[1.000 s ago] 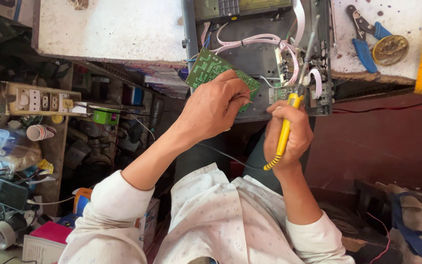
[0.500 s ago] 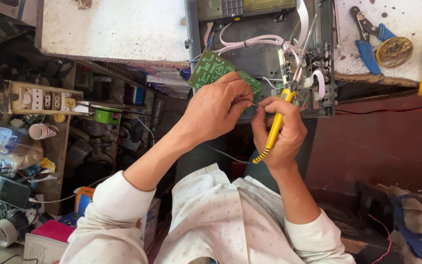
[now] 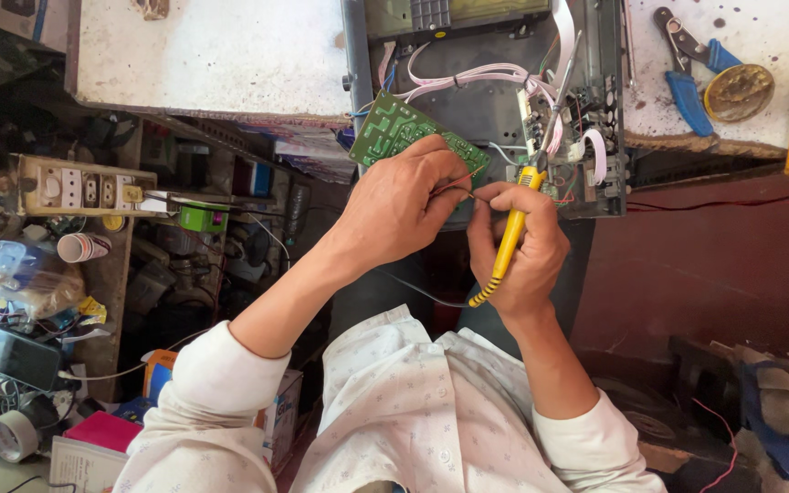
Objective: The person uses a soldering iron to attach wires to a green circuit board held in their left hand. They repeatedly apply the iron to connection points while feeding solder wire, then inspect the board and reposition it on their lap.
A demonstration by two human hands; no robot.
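At the centre of the frame, your right hand [image 3: 515, 251] wraps its fingers [image 3: 541, 239] closed around a yellow soldering iron [image 3: 510, 236], tip angled up toward the open metal chassis [image 3: 486, 100] on the white desk [image 3: 212, 55]. Your left hand [image 3: 404, 203] pinches a thin wire [image 3: 457, 183] between curled fingers, resting against the green circuit board [image 3: 393, 130] tilted at the desk's edge. Blue-handled pliers [image 3: 687, 64] lie upper right.

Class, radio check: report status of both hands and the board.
Left hand pinching thin wire at green circuit board. Right hand gripping yellow soldering iron, tip up in the open chassis. Pink cables crowd nearby.
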